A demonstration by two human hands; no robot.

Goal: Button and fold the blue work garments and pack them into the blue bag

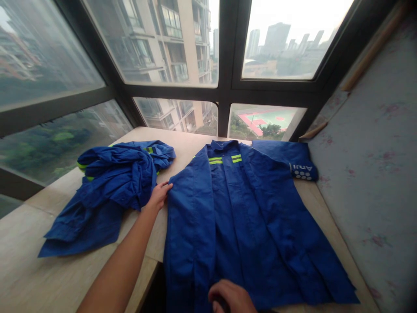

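Note:
A blue work jacket (224,208) with yellow-green reflective strips on its chest lies front up, collar toward the window. At the jacket's left edge, just below the shoulder, my left hand (160,194) is closed on the fabric of the sleeve. My right hand (232,296) is over the lower front of the jacket, near the bottom of the view. Its fingers are curled, and whatever they may hold is hidden.
Left of the jacket lies a crumpled blue garment (117,182) with yellow-green strips. A folded blue garment with white lettering (302,167) lies at the back right. The pale ledge (24,241) meets framed windows behind and a flowered wall (368,182) on the right.

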